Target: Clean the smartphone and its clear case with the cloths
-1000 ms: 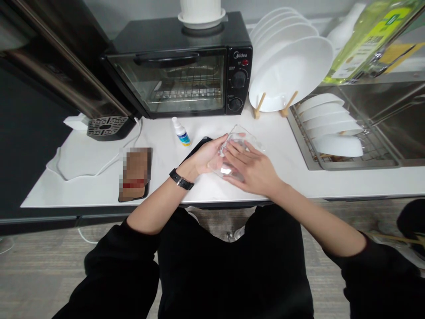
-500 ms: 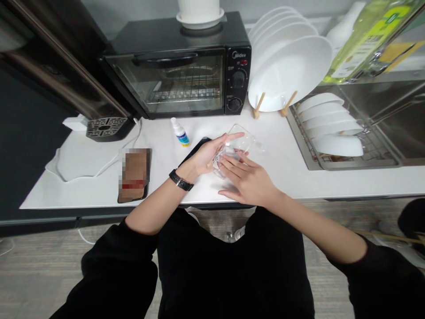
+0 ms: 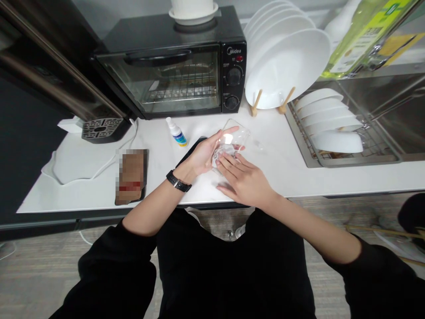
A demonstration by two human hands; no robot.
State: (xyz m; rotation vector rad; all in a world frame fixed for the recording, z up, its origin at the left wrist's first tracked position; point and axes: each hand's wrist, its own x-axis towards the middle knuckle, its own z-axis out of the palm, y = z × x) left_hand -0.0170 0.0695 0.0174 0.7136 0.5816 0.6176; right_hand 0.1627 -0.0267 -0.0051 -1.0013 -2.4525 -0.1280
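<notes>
My left hand [image 3: 203, 156], with a black watch on its wrist, is closed around the edge of a clear phone case [image 3: 241, 132], tilted above the counter. Against the case's near part, the fingers of my right hand [image 3: 244, 179] press a thin, crumpled whitish wipe [image 3: 218, 153]; its thumb is held apart. Partly hidden behind my left hand lies a flat black object [image 3: 191, 152], apparently a phone. A small white spray bottle [image 3: 178, 134] with a blue and yellow label stands to the left of the case.
A blurred-out phone [image 3: 131, 177] lies left on the white counter [image 3: 279, 173], near a white cable [image 3: 96, 172]. Behind are a black toaster oven [image 3: 172, 84] and racked white plates [image 3: 288, 66]. Bowls [image 3: 337, 141] sit in the sink rack at right.
The clear case has turned in my left hand, so more of its shiny back shows. My right fingers have shifted slightly on the wipe. The view has moved a little.
</notes>
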